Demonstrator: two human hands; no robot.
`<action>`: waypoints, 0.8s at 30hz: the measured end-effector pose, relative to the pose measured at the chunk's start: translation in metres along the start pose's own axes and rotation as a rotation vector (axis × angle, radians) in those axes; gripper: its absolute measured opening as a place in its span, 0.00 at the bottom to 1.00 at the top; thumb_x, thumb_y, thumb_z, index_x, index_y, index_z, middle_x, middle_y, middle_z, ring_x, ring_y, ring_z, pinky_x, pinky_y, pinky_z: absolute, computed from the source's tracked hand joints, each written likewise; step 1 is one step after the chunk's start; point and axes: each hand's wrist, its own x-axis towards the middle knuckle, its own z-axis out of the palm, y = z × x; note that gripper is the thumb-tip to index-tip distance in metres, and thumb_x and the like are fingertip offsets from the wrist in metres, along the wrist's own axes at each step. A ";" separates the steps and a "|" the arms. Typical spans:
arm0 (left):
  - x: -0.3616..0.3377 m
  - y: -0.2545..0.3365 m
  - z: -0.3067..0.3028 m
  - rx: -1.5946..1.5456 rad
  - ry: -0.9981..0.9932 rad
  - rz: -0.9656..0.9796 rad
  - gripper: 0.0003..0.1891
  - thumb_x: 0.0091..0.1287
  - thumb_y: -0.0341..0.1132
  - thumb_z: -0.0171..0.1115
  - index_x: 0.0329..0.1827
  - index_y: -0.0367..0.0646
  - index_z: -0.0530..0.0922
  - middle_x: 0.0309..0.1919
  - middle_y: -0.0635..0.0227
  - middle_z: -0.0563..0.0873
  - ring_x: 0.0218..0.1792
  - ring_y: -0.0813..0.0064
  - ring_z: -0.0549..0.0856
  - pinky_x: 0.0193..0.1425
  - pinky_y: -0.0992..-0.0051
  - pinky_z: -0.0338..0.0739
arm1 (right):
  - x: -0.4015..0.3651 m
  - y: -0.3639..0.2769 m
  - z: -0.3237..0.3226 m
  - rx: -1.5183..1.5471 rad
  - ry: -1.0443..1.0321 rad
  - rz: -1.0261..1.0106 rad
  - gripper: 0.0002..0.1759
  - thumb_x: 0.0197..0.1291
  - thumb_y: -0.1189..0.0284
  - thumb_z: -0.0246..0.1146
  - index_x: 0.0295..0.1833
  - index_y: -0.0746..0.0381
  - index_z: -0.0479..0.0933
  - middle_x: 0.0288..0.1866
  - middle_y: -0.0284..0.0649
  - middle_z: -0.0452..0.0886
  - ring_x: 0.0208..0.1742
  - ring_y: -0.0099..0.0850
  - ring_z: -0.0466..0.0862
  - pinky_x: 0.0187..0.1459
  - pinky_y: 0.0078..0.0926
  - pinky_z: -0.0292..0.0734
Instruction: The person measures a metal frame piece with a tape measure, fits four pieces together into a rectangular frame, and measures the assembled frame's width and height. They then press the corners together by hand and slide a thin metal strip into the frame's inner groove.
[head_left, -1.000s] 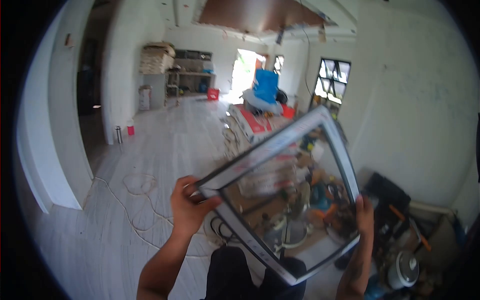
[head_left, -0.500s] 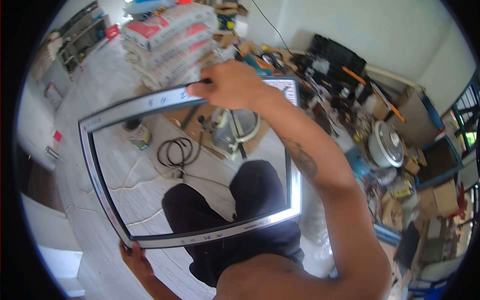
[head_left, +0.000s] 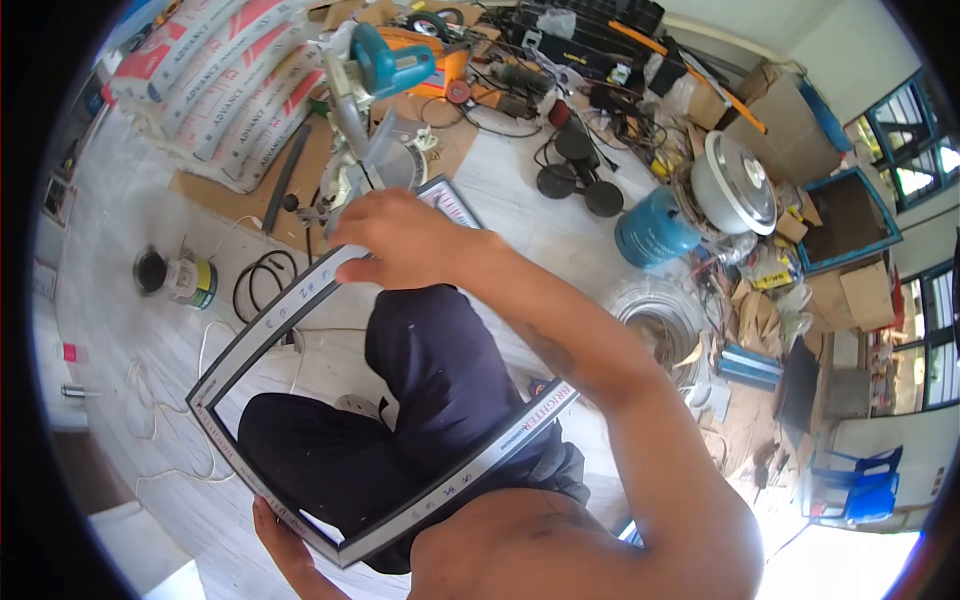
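A rectangular metal window frame [head_left: 430, 498], its bars covered with printed film and handwritten marks, lies tilted over my dark-trousered legs. With thumb and fingers closed around the far bar, my right hand [head_left: 400, 238] grips the frame near its upper end; the forearm crosses over the frame's right side. Down at the near left bar, my left hand [head_left: 280, 535] holds the frame, and part of its fingers is hidden behind the bar. Through the frame's opening my knees and part of one foot show.
Beyond the frame stands a teal-handled mitre saw [head_left: 395, 65] on cardboard. Stacked printed bags [head_left: 230, 100] are at upper left, a can [head_left: 192, 280] and black cable [head_left: 262, 285] below. To the right are a blue cylinder [head_left: 655, 230], a white lidded pot [head_left: 738, 188] and coiled tubing [head_left: 660, 320].
The window frame has turned anticlockwise and come lower, closer to my body, with both hands still on it. My view has swung to the right, showing more of the saw and the right side.
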 end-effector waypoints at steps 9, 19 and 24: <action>0.020 -0.017 -0.011 0.227 0.195 0.076 0.23 0.72 0.57 0.56 0.46 0.43 0.79 0.27 0.77 0.77 0.27 0.85 0.76 0.27 0.82 0.66 | -0.383 0.087 0.055 -0.197 0.654 1.550 0.13 0.65 0.63 0.61 0.46 0.61 0.82 0.38 0.42 0.85 0.38 0.34 0.85 0.41 0.31 0.78; -0.004 -0.021 0.008 0.270 0.351 0.159 0.20 0.72 0.54 0.58 0.39 0.45 0.77 0.24 0.79 0.76 0.20 0.87 0.73 0.22 0.84 0.62 | -0.485 0.008 0.300 -0.173 -0.306 1.533 0.32 0.58 0.58 0.65 0.65 0.57 0.63 0.64 0.55 0.69 0.65 0.55 0.69 0.57 0.55 0.74; -0.013 -0.027 -0.007 0.312 0.395 0.147 0.20 0.73 0.53 0.57 0.39 0.43 0.77 0.22 0.79 0.75 0.19 0.89 0.70 0.21 0.83 0.60 | -0.486 0.040 0.264 -0.119 -0.254 1.513 0.33 0.54 0.58 0.67 0.61 0.60 0.65 0.54 0.57 0.76 0.51 0.57 0.80 0.53 0.52 0.77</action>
